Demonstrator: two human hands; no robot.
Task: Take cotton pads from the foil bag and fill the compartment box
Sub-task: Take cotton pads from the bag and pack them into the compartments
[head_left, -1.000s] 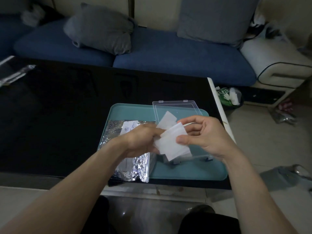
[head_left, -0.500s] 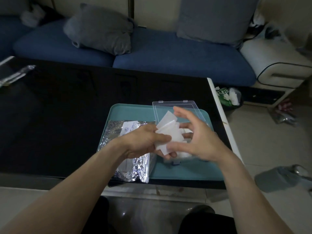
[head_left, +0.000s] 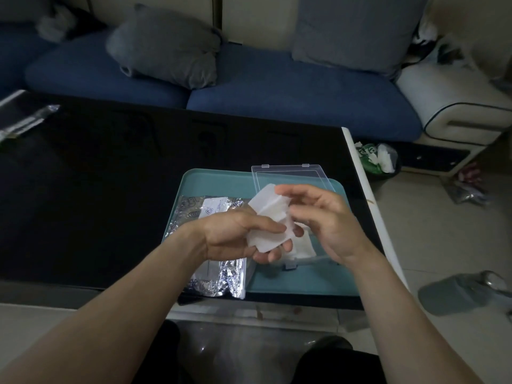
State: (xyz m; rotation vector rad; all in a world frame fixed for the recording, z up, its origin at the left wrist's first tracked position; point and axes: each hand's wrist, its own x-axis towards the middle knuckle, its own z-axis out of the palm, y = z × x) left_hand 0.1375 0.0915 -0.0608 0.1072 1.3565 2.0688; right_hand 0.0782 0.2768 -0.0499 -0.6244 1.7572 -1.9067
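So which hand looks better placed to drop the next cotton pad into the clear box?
Probably the right hand: it hovers directly over the open compartment box, fingers at the top of the cotton pads. The left hand is occupied gripping that stack.

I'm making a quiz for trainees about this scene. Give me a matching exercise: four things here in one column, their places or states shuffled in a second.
Things:
1. cotton pads
2. foil bag
3. box lid
4. tray

States:
A. teal, resting on the black table
B. clear, swung open
C. crinkled, lying on the tray's left part
D. white, held in the left hand

Pairs: 1-D, 2-C, 3-B, 4-A
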